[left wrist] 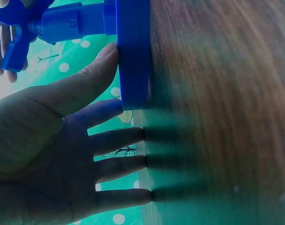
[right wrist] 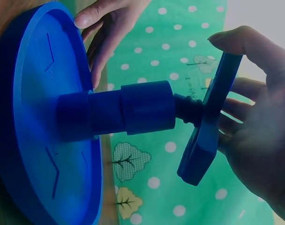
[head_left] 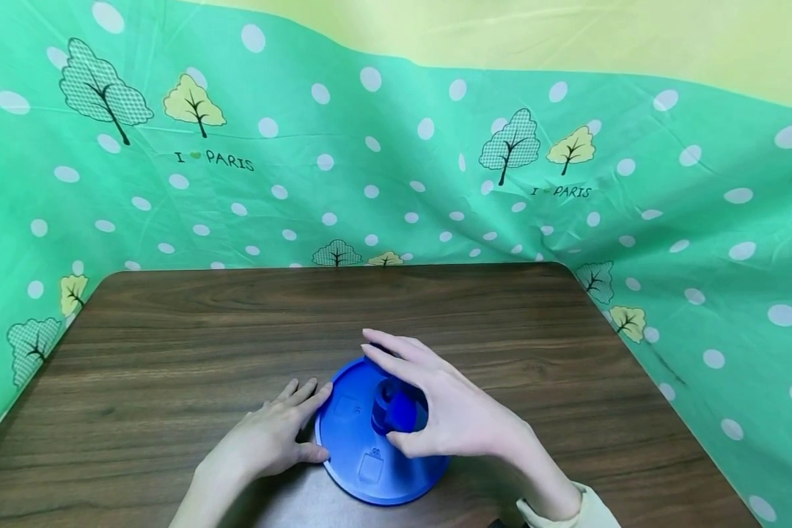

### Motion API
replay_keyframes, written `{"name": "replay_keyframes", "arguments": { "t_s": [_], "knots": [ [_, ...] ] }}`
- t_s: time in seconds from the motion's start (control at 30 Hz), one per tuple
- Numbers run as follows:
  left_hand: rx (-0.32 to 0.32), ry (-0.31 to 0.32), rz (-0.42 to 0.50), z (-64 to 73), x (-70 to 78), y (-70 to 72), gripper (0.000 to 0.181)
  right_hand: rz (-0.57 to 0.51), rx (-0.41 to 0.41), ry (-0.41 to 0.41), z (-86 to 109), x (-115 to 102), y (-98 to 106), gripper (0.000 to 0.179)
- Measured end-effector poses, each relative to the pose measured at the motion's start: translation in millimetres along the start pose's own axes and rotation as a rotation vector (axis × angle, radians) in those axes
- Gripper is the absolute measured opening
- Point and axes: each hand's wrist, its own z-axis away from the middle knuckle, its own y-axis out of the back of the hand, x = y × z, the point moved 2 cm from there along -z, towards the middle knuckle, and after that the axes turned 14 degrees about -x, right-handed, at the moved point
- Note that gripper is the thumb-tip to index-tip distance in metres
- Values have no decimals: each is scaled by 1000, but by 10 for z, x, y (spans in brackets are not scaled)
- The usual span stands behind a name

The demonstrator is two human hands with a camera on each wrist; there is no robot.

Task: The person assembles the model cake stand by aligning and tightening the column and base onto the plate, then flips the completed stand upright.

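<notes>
A round blue base (head_left: 345, 456) lies flat on the table, with a short stepped post (right wrist: 148, 108) standing up from its middle. My right hand (head_left: 460, 409) holds a blue lobed knob (right wrist: 201, 152) between thumb and fingers above the post. From the knob, a threaded stem (right wrist: 188, 109) runs into the top of the post, and some of its thread shows. At the base's left side, my left hand (head_left: 268, 433) touches the rim with thumb and index finger. Its other fingers are spread straight, tips at the tabletop.
The dark wood-grain table (head_left: 191, 337) has rounded far corners. A green dotted cloth (head_left: 343, 183) printed with trees hangs behind it and along both sides. A small dark object (head_left: 497, 523) peeks in at the bottom edge near the right sleeve (head_left: 570, 510).
</notes>
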Motion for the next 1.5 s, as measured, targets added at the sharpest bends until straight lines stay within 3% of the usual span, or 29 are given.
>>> {"name": "replay_keyframes", "arguments": {
  "t_s": [0.47,0.9,1.27,1.5],
  "knots": [
    [-6,-6,-5,0,-5,8,92,154,-137,-12,-75,-113,-64,95],
    [-6,-2,-3,1,2,7,93,375,-125,18,-135,-162,-123,81],
    [-8,-1,5,7,-7,7,93,370,-117,-50,-120,-146,-168,93],
    [-11,1,3,-9,-15,0,94,233,29,-123,30,39,-112,89]
  ]
}}
